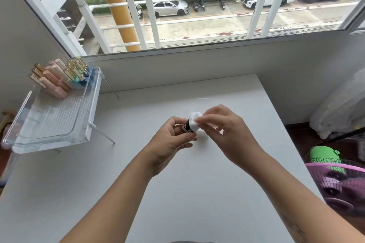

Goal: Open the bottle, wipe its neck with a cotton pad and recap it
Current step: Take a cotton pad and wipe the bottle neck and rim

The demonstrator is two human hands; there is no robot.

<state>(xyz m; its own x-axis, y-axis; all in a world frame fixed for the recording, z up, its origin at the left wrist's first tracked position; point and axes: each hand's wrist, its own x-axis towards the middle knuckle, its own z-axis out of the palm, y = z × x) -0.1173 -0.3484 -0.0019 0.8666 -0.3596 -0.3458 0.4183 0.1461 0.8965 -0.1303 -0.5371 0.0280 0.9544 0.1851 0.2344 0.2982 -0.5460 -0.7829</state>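
Note:
A small dark bottle [186, 126] with a gold-printed label is held above the white table [177, 193] by my left hand [167, 142], fingers wrapped round its body. My right hand [223, 128] pinches a white cotton pad [194, 121] that is folded over the bottle's upper end, hiding the neck. The cap is not visible. A faint white shape [203, 136], possibly another pad, lies on the table just below my hands.
A clear acrylic tray on thin legs [51, 124] stands at the left, with several pink, gold and teal cosmetic tubes [59, 77] at its back. A thin clear item [203, 99] lies beyond my hands. A pink fan [339, 181] sits off the table's right edge.

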